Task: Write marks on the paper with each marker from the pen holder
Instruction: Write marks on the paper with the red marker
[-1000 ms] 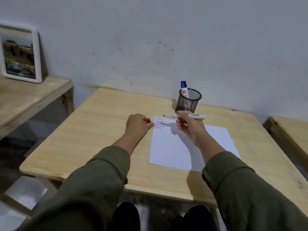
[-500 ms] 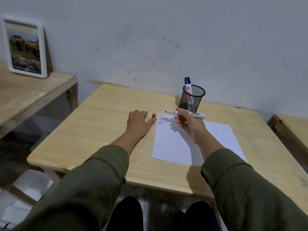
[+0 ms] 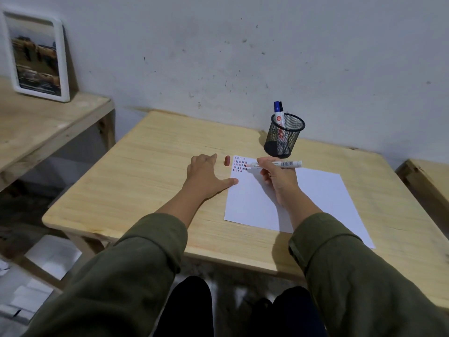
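One red cap (image 3: pixel 227 160) now lies released beside open left fingers (image 3: pixel 211 159); right fingers (image 3: pixel 263 164) grip marker (image 3: pixel 274 164).

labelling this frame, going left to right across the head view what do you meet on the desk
left hand → red cap → rows of marks → right hand holding the marker

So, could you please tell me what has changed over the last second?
The left hand opened and let go of the small red marker cap, which now lies on the wooden table beside the white paper sheet. The right hand lowered the white red-tipped marker to the rows of marks. The black mesh pen holder and its blue-capped marker stayed put.
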A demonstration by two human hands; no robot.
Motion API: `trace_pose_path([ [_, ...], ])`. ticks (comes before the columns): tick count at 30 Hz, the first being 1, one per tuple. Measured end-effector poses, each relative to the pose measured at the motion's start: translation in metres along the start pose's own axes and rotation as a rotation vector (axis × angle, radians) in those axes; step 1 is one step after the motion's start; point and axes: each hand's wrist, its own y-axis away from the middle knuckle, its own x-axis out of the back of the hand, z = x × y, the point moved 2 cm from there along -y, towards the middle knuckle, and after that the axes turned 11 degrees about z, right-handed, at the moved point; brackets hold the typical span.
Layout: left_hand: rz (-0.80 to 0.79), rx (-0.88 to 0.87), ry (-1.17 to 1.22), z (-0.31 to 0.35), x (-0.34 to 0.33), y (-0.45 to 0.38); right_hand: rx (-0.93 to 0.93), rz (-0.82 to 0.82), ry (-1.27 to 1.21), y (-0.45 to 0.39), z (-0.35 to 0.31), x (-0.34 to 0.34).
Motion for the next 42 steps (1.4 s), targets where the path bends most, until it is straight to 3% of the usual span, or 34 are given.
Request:
trace_pose_path([
  [19,-0.001,0.001,-0.001,0.0032,0.0022,0.0009,0.037,-0.061,0.181,0.0049,-0.0010,-0.0003],
  [42,-0.005,0.011,0.001,0.0028,0.0033,0.0018,0.043,-0.050,0.201,0.0089,-0.0042,-0.0008],
])
